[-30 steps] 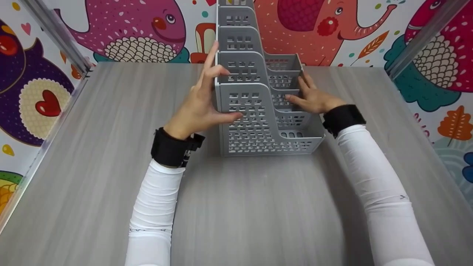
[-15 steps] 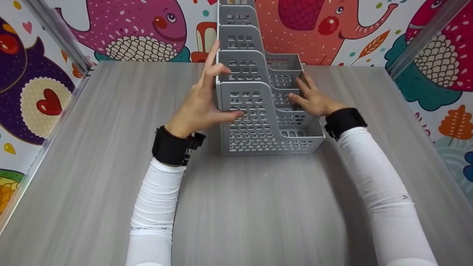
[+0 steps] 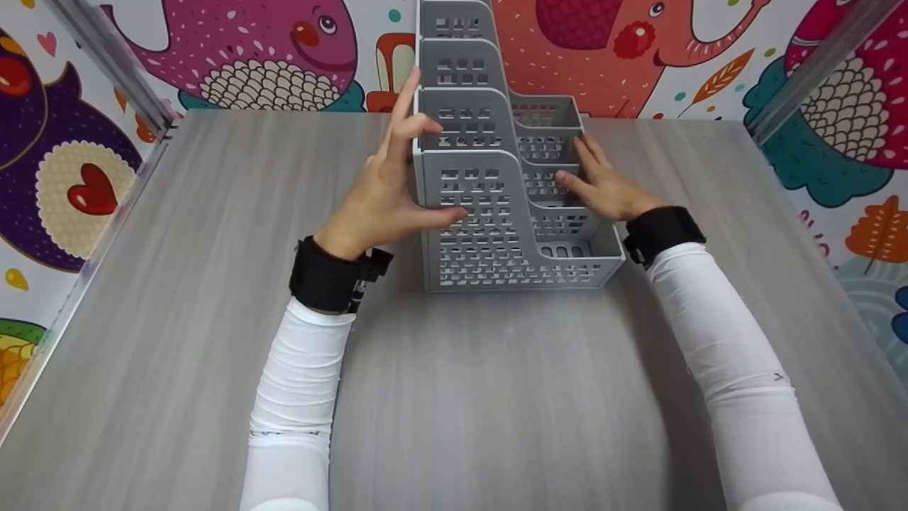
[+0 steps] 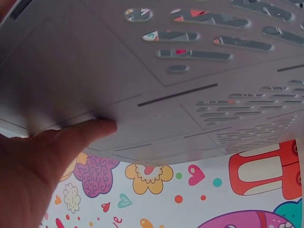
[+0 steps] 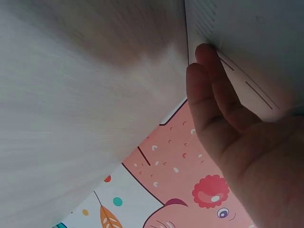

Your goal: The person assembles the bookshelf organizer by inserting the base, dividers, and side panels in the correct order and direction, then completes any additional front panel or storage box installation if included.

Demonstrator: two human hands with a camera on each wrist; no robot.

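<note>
A grey plastic file organizer (image 3: 482,220) stands upright on the table, with several perforated compartments in a row from front to back. My left hand (image 3: 386,191) holds its tall left side, thumb across the front panel and one finger bent over the side edge. In the left wrist view, a finger (image 4: 97,130) lies against the slotted grey wall (image 4: 156,114). At the low right side, my right hand (image 3: 610,186) grips the organizer's edge, thumb over a compartment and fingers along the outside. The right wrist view shows fingers (image 5: 209,104) touching the outer wall (image 5: 256,52).
The organizer stands on a grey wood-grain table (image 3: 489,397) near its back edge. A wall (image 3: 262,57) printed with cartoon animals rises behind, with metal posts (image 3: 117,64) at the corners. Black wrist straps (image 3: 667,231) and white sleeves cover the arms.
The head view has tilted down slightly, so everything sits a little higher in it. Both hands keep their places on the organizer, with the right thumb shifted slightly to the right.
</note>
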